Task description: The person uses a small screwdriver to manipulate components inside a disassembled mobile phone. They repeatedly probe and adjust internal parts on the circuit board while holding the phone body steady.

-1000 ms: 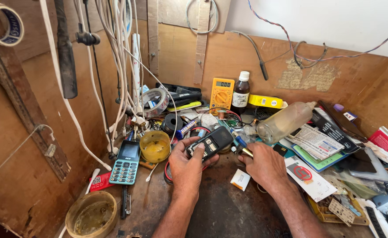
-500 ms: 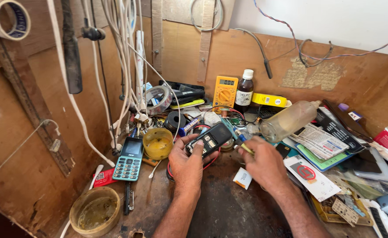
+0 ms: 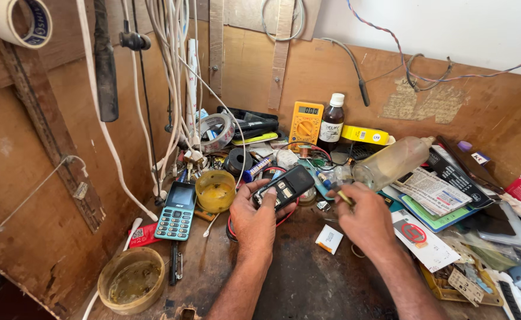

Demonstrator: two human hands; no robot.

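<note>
The left hand (image 3: pixel 254 219) is gripping a black phone (image 3: pixel 284 186) with its back opened, thumb and fingers pressed along its sides, holding it tilted just above the bench (image 3: pixel 308 284). The right hand (image 3: pixel 364 216) is pinching a thin yellow-handled tool (image 3: pixel 338 194) between thumb and forefinger, its tip lying just right of the phone; whether the tip is touching the phone is not clear.

Just left of the left hand a yellow cup (image 3: pixel 215 189) is standing, and beyond that a teal keypad phone (image 3: pixel 177 210) is lying face up. Further left and nearer the person, a round tub (image 3: pixel 131 287) is sitting at the bench edge. Between the two wrists a small white card (image 3: pixel 330 239) is lying flat. Red wire (image 3: pixel 287 216) is curling under the left hand.

Behind the hands a yellow multimeter (image 3: pixel 305 122) is leaning on the back board, with a brown bottle (image 3: pixel 331 124) just beside it. To the right of the right hand a clear plastic bottle (image 3: pixel 394 161) is lying on its side above a heap of papers (image 3: pixel 432 189). White cables (image 3: pixel 171 77) are hanging down far to the left, above a tape roll (image 3: pixel 216 131).
</note>
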